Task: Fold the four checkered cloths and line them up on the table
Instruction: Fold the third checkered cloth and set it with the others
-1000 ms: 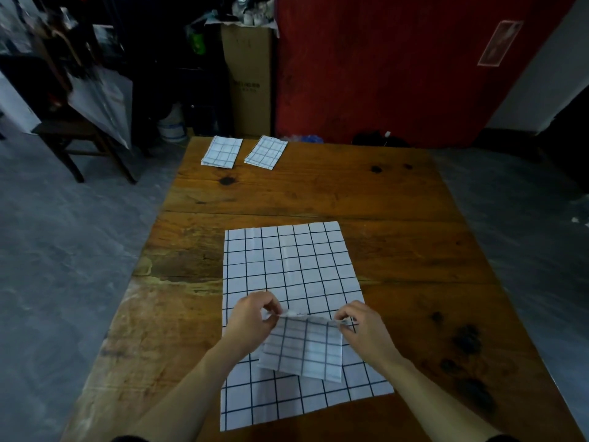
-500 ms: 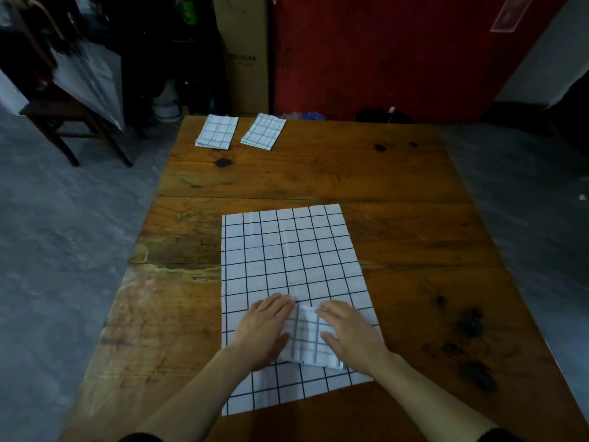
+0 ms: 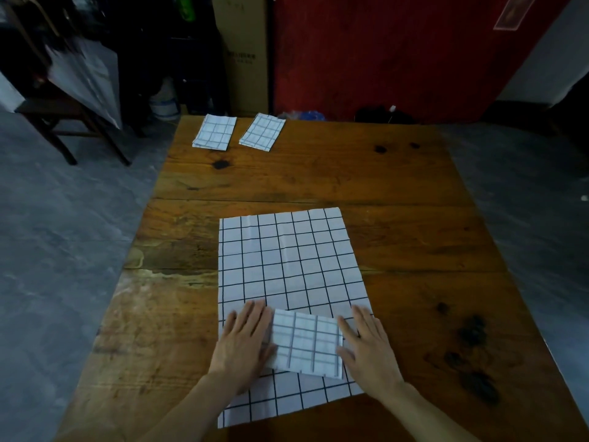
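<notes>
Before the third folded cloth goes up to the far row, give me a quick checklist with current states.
1. Small folded checkered cloth flat: ok.
2. Left hand and right hand flat at its sides, nothing gripped: ok.
3. Two folded checkered cloths side by side at far edge: ok.
4. Bare wooden table right of them: ok.
5. Large unfolded checkered cloth underneath may drag: not ok.
</notes>
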Demonstrator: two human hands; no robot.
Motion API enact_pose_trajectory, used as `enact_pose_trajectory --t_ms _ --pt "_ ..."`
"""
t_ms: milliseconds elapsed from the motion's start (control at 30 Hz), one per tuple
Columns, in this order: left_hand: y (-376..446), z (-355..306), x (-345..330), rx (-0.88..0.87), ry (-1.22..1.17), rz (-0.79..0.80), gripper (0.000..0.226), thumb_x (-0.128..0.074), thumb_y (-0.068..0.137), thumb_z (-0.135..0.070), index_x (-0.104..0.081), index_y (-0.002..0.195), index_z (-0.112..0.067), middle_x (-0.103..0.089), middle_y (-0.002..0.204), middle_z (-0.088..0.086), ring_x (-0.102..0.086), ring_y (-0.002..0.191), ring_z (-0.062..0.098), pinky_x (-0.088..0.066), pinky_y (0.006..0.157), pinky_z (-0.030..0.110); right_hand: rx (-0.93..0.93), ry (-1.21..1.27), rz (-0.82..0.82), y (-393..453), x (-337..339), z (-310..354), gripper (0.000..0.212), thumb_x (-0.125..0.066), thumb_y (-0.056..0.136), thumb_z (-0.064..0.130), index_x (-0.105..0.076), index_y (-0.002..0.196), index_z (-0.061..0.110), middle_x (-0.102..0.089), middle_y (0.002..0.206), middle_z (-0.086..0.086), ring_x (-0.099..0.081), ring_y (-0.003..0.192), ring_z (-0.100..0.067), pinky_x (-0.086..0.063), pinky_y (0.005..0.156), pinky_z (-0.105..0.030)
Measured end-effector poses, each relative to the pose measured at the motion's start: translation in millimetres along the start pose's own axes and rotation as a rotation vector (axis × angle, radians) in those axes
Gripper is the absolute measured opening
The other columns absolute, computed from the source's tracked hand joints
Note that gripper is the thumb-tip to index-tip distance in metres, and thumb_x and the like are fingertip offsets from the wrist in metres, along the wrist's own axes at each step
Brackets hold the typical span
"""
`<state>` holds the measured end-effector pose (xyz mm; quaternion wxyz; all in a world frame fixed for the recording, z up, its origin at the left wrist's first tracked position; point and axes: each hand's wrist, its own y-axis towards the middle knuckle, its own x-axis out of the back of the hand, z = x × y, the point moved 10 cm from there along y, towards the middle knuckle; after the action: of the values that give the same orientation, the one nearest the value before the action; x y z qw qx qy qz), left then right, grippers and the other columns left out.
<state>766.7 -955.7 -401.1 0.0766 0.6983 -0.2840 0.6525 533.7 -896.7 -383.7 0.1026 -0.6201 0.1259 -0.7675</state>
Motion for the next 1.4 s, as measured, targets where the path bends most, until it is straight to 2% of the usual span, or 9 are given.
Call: enact_pose_trajectory --t_ms 100,267,467,633,767,867,1000,1200,1400 --pt "4.2 -2.6 14.9 0.001 -0.014 -0.022 0.063 -0.022 0.101 -0.052 -0.037 0.15 -0.015 -0.033 0.158 0.006 -0.028 0.147 0.027 -0.02 0.118 0.044 0.004 0.029 -0.026 5.3 8.4 5.1 0.061 -0.036 0.1 0.05 -0.02 0.155 0.029 0.006 0.165 -0.003 0.017 0.15 -0.02 0.008 0.122 -0.034" --pt "23.5 -32.2 37.6 -0.073 -0.112 -0.032 0.071 -0.074 0.071 -0.015 -0.05 0.137 -0.02 -0.057 0.132 0.0 -0.052 0.126 0.025 -0.041 0.107 0.04 0.015 0.039 -0.042 22.5 17.1 20.4 0.057 -0.055 0.096 0.039 -0.035 0.148 0.027 -0.025 0.157 0.005 -0.015 0.147 -0.014 -0.01 0.119 -0.031" --pt "44.1 -33.6 41.8 -0.05 0.018 0.028 0.065 -0.068 0.079 -0.021 -0.041 0.138 -0.028 -0.047 0.131 -0.002 -0.04 0.125 0.022 -0.03 0.11 0.036 0.022 -0.005 -0.029 31.8 23.9 27.0 0.055 -0.065 0.09 0.036 -0.043 0.14 0.029 -0.045 0.135 0.008 -0.036 0.127 -0.014 -0.025 0.114 -0.03" --pt "51.6 -36.1 44.9 -0.033 0.028 0.145 0.048 -0.068 0.081 -0.022 -0.049 0.125 -0.021 -0.044 0.127 0.001 -0.041 0.119 0.024 -0.037 0.101 0.036 0.02 0.02 0.033 38.0 22.2 21.6 0.049 -0.069 0.086 0.033 -0.049 0.131 0.029 -0.046 0.126 0.008 -0.037 0.122 -0.014 -0.029 0.109 -0.029" --pt "45.0 -36.7 52.2 -0.028 -0.092 0.174 0.023 -0.054 0.088 -0.018 -0.055 0.111 -0.021 -0.061 0.115 0.002 -0.058 0.108 0.024 -0.042 0.092 0.037 0.041 0.09 0.012 39.0 34.6 19.1 0.014 -0.065 0.09 0.028 -0.057 0.101 0.033 -0.041 0.106 0.014 -0.041 0.107 -0.009 -0.036 0.098 -0.023" --pt "41.5 -28.3 72.2 0.006 -0.209 0.137 0.017 -0.053 0.088 -0.015 -0.058 0.102 -0.023 -0.066 0.106 0.0 -0.062 0.098 0.022 -0.049 0.084 0.035 0.026 0.279 0.03 40.4 48.8 18.6 0.015 -0.063 0.092 0.024 -0.053 0.083 0.03 -0.053 0.095 0.014 -0.051 0.09 -0.005 -0.047 0.082 -0.023" --pt "38.5 -16.2 106.8 0.045 -0.31 0.029 0.016 -0.057 0.087 -0.014 -0.059 0.099 -0.025 -0.065 0.101 -0.003 -0.061 0.091 0.018 -0.054 0.08 0.035 0.059 0.495 0.014 36.4 78.7 23.2 0.006 -0.066 0.091 0.021 -0.062 0.087 0.024 -0.062 0.088 0.007 -0.058 0.079 -0.007 -0.049 0.068 -0.024" --pt "40.2 -19.7 172.6 -0.051 -0.482 -0.191 0.007 -0.06 0.095 -0.025 -0.056 0.091 -0.029 -0.061 0.087 -0.012 -0.057 0.078 0.005 -0.045 0.061 0.021 0.067 0.557 -0.19 27.7 140.9 25.5 0.005 -0.061 0.095 0.024 -0.061 0.09 0.023 -0.059 0.094 0.01 -0.059 0.086 -0.005 -0.055 0.08 -0.028" --pt "33.1 -31.3 204.6 -0.162 -0.514 -0.339 0.011 -0.062 0.093 -0.027 -0.054 0.087 -0.033 -0.06 0.084 -0.015 -0.055 0.078 0.002 -0.05 0.066 0.025 0.037 0.577 -0.335 0.6 174.9 18.6 0.006 -0.06 0.094 0.024 -0.059 0.091 0.028 -0.059 0.096 0.009 -0.059 0.087 -0.006 -0.057 0.076 -0.032"
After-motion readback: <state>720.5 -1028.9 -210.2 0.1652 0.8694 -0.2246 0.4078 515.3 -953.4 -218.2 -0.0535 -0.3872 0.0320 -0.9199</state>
